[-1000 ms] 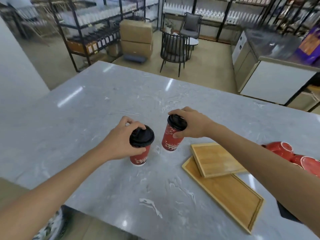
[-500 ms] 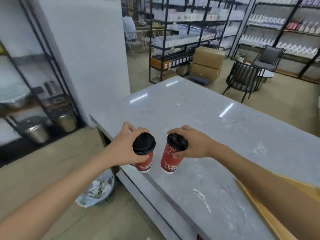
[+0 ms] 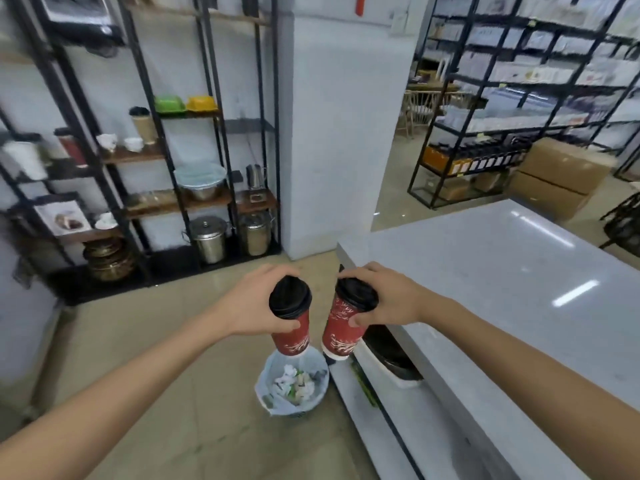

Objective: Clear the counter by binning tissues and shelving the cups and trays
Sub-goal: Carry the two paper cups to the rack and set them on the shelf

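Observation:
I hold two red paper cups with black lids in the air, past the left end of the grey marble counter (image 3: 512, 271). My left hand (image 3: 252, 303) grips the left cup (image 3: 292, 336) by its lid rim. My right hand (image 3: 388, 296) grips the right cup (image 3: 341, 329) the same way, and this cup tilts slightly. Both cups hang above the floor, over a bin (image 3: 292, 389) lined with a pale bag and holding crumpled tissues. A black metal shelf rack (image 3: 194, 199) with wooden boards stands ahead on the left. The trays are out of view.
The rack carries steel pots (image 3: 207, 239), a steel bowl (image 3: 201, 183), cups and green and yellow boxes. A white pillar (image 3: 332, 133) stands between the rack and the counter. Cardboard boxes (image 3: 561, 178) and more racks stand at the right rear. Tan floor lies between me and the rack.
The view has swung left from the counter toward the shelf rack. Both cups have been lifted off the counter and carried past its left end, over the bin.

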